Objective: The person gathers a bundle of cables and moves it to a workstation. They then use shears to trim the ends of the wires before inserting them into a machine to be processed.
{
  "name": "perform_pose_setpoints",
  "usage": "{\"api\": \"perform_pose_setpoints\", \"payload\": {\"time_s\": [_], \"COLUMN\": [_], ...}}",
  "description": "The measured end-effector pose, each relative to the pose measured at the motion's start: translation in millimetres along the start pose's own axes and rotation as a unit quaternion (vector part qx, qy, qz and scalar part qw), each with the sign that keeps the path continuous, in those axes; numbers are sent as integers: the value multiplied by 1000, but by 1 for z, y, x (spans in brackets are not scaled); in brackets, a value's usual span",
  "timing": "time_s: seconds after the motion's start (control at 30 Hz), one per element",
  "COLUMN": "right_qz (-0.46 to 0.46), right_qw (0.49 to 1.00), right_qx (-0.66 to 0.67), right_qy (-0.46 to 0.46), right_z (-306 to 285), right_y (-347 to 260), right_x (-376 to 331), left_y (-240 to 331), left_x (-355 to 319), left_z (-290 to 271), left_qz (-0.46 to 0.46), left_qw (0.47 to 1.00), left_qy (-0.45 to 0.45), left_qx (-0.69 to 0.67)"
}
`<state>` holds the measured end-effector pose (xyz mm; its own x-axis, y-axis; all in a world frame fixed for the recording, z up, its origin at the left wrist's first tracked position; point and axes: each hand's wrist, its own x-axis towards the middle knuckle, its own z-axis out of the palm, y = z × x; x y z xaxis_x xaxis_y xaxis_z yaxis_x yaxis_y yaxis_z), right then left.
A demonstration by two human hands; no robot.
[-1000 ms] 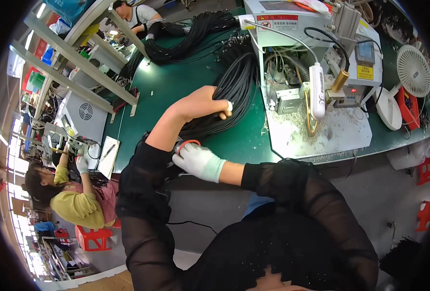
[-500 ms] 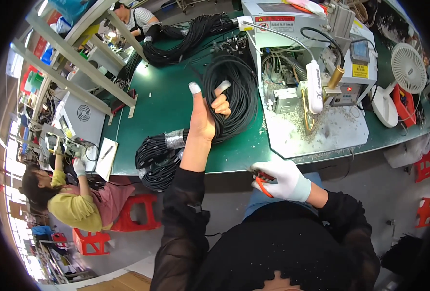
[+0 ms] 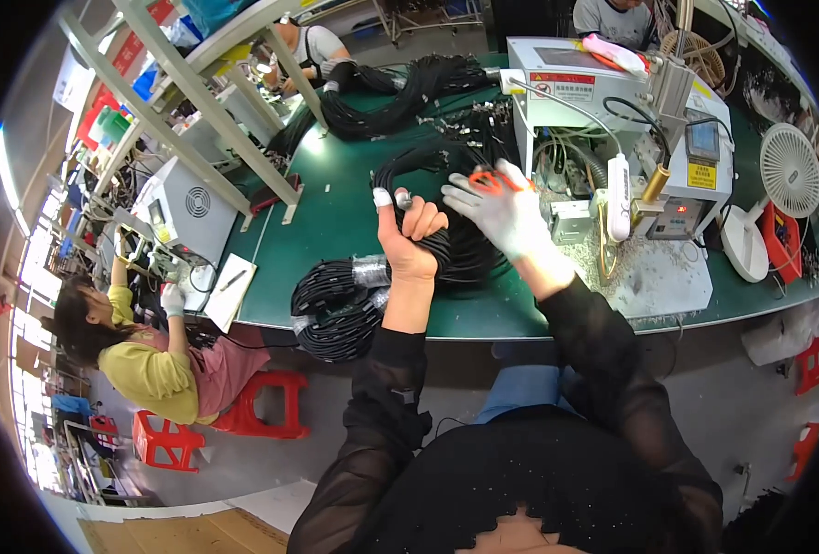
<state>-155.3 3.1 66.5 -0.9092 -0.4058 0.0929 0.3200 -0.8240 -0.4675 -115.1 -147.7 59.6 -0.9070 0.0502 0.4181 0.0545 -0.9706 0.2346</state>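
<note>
My left hand point(image 3: 409, 238), bare with white covers on the thumb and a fingertip, is closed on the near left side of a large coil of black cables point(image 3: 476, 270) on the green bench. Its thumb points up. My right hand point(image 3: 513, 226), in a white glove, is over the right part of that coil. In it is a small pair of orange-handled hand cutters point(image 3: 489, 182); the glove and blur hide their jaws. Beside my left wrist lies a taped bundle of black cables point(image 3: 331, 319), overhanging the bench's front edge.
A bench machine point(image 3: 566, 120) with a metal plate full of scraps stands right of the coil. Farther right are a white fan point(image 3: 790, 171) and a red bin point(image 3: 781, 245). More black cables point(image 3: 409, 97) lie behind. A co-worker point(image 3: 156, 369) sits at the left by a notebook point(image 3: 231, 288).
My right hand has risen from in front of the bench edge to above the coil, carrying the cutters. My left hand's fingers have curled more tightly on the cables. The view has shifted slightly.
</note>
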Motion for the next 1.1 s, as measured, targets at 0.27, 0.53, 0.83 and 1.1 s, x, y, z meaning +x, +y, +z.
{"api": "perform_pose_setpoints", "payload": {"time_s": [0.27, 0.53, 0.83, 1.1], "right_qz": [-142, -281, -116, -28], "right_qw": [970, 807, 937, 903], "right_qx": [-177, -517, -322, -414], "right_qy": [90, 57, -75, -109], "right_z": [-103, -75, -5, -10], "right_y": [43, 55, 13, -96], "right_x": [91, 80, -59, -266], "left_y": [77, 165, 135, -18], "left_x": [-48, -176, -152, -96], "left_z": [64, 121, 182, 155], "left_qz": [173, 446, 46, -196], "left_qw": [980, 858, 783, 845], "left_qy": [-44, 21, -495, -331], "left_qx": [88, 253, 374, 371]}}
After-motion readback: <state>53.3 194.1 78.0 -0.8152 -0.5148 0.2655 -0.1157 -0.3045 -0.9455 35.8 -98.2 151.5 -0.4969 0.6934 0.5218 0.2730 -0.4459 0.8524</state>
